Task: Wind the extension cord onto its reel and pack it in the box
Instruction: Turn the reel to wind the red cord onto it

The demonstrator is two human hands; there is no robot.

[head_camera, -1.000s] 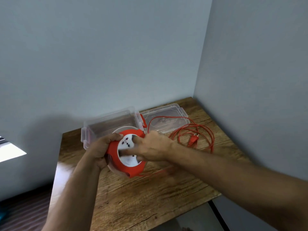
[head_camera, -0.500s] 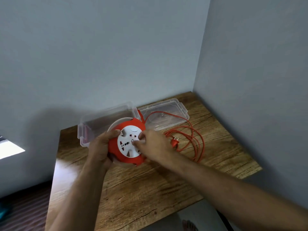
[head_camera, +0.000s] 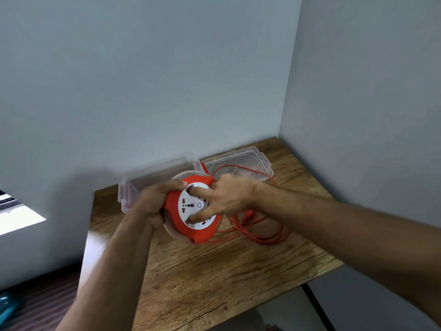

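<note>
Here: Two Hands on the Cord Reel Above a Wooden Table

Centrally in the frame, the left hand (head_camera: pixel 152 206) is wrapping its fingers tight around the left rim of the reel (head_camera: pixel 191 211), thumb lying over the top edge; the reel is being held up off the table (head_camera: pixel 214 278), its white socket face tilting toward the camera inside an orange ring. The right hand (head_camera: pixel 229 199) is reaching in from the right side of the frame with fingers spread apart; two fingertips are pressing into the recesses of the white face, one near the top and one near the bottom, so this hand is touching rather than clamping. Below and to the right of the reel, the cord (head_camera: pixel 260 235) is lying in loose orange loops on the wood; one strand is running up and back over the lid (head_camera: pixel 238 163), and the plug (head_camera: pixel 249 215) is showing just under the right wrist, somewhat blurred. Behind the reel, toward the upper middle of the tabletop, the box (head_camera: pixel 157 175) is standing open and clear-walled, close to the back wall; the lid is lying flat just beside it on the right, near the corner where the two walls are meeting. How much cord is sitting on the reel, I cannot tell.
</note>
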